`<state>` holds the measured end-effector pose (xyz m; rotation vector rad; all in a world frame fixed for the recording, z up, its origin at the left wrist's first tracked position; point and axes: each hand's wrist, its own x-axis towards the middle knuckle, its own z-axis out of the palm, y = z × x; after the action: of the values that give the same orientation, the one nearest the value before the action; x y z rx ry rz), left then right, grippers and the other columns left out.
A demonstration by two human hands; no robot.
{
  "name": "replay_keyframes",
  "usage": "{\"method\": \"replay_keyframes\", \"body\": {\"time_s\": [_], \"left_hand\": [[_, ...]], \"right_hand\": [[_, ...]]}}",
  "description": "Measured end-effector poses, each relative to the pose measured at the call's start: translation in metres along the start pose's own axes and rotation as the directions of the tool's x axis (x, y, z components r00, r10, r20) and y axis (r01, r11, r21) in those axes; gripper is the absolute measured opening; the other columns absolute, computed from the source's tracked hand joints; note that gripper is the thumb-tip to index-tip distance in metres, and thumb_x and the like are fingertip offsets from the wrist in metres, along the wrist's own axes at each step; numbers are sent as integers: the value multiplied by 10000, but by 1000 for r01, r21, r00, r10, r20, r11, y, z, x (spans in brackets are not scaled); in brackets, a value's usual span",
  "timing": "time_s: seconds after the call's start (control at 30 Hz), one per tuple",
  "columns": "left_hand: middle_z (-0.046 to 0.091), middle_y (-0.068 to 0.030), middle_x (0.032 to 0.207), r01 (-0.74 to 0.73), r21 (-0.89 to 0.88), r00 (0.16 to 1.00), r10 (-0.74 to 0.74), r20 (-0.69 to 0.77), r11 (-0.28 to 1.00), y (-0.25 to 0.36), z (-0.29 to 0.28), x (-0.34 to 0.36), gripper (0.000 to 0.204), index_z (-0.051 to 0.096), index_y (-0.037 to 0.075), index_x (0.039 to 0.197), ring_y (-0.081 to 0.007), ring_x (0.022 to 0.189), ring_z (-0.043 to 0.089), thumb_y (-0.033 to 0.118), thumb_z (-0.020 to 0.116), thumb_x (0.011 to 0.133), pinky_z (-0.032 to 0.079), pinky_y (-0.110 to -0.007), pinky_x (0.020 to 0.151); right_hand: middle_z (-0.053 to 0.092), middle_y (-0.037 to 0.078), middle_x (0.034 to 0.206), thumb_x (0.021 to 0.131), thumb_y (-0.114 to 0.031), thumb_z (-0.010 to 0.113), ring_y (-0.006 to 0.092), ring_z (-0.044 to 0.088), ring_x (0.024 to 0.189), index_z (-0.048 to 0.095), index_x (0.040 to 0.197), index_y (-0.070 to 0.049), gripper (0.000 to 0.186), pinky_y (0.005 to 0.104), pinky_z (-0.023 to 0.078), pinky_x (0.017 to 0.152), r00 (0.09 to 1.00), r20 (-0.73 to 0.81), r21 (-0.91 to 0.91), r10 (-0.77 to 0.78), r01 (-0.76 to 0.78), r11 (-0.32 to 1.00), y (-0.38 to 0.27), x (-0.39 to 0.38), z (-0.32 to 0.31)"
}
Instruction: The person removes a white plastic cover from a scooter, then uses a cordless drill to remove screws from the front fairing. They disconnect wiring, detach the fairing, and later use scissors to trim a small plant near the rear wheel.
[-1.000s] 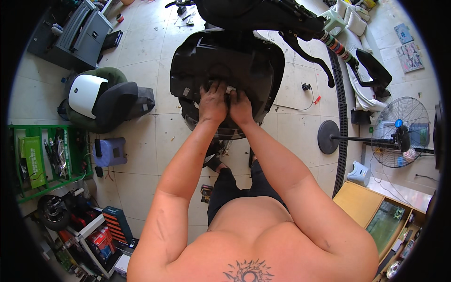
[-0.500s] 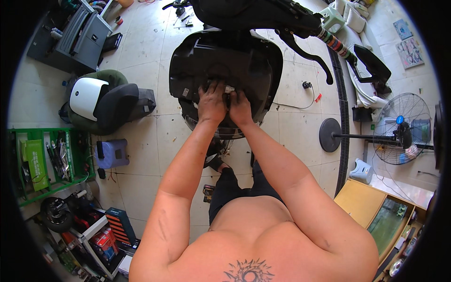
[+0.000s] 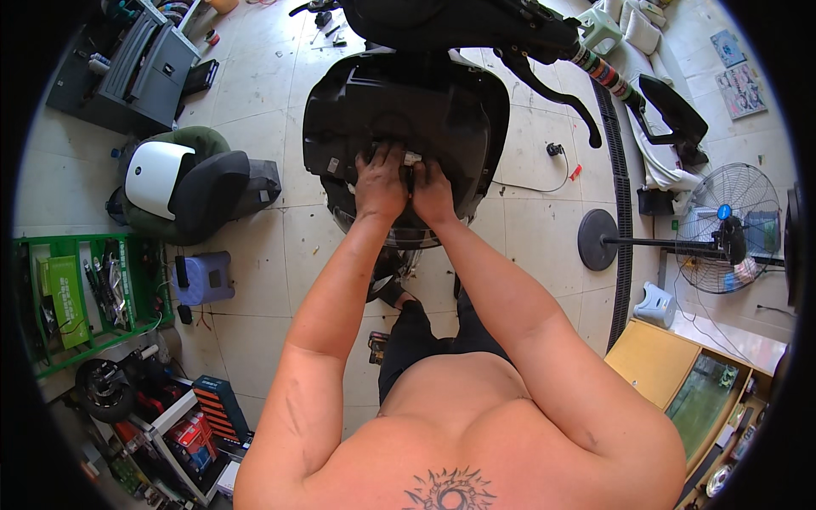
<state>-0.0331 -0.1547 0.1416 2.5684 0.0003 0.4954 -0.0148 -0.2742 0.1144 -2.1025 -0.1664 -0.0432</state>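
The fingers (image 3: 392, 156) of the left hand (image 3: 380, 189) are spread slightly, and those of the right hand (image 3: 433, 195) are bent just beside them; whether anything is gripped cannot be told. A small pale part (image 3: 411, 159) is seen between the two hands, at the middle of a black panel (image 3: 455, 110). On the far side, a black handlebar (image 3: 463, 25) is seen, its lever (image 3: 552, 95) curved to the right. At left, a white cover (image 3: 155, 174) is seen beside a black seat (image 3: 208, 187); at right, a fan (image 3: 728, 240).
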Motion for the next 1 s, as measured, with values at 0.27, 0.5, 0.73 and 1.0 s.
{"method": "replay_keyframes", "body": {"time_s": [0.27, 0.5, 0.73, 1.0], "left_hand": [[559, -130, 1257, -2, 25, 1000, 3, -31, 1000, -3, 3, -1, 393, 543, 98, 1251, -308, 1177, 508, 193, 553, 870, 282, -484, 1069], [555, -141, 1262, -10, 14, 1000, 11, -22, 1000, -2, 2, 0, 409, 532, 92, 1264, -318, 1184, 504, 191, 554, 868, 281, -486, 1070], [556, -143, 1263, 1, 30, 1000, -1, -17, 1000, -4, 4, -1, 411, 528, 92, 1269, -318, 1182, 509, 189, 554, 870, 279, -490, 1071], [554, -137, 1265, 14, 26, 1000, -14, -5, 1000, -4, 3, -1, 412, 527, 97, 1273, -321, 1188, 504, 192, 554, 874, 275, -502, 1070]], "right_hand": [[630, 288, 920, 967, -303, 434, 504, 576, 886, 545, 1123, -45, 321, 578, 447, 754, 994, -5, 31, 112, -112, 993, -10, -1, -2], [627, 297, 914, 966, -303, 432, 516, 574, 878, 535, 1122, -29, 332, 588, 442, 760, 997, 3, 5, 72, -72, 997, -6, 0, -1], [624, 305, 908, 966, -301, 435, 518, 574, 874, 536, 1118, -28, 328, 593, 442, 756, 996, -7, 8, 86, -86, 996, -9, 0, -1], [628, 298, 891, 962, -306, 446, 509, 581, 863, 546, 1098, -41, 314, 589, 449, 746, 995, 2, 28, 101, -101, 994, -14, -1, -4]]}}
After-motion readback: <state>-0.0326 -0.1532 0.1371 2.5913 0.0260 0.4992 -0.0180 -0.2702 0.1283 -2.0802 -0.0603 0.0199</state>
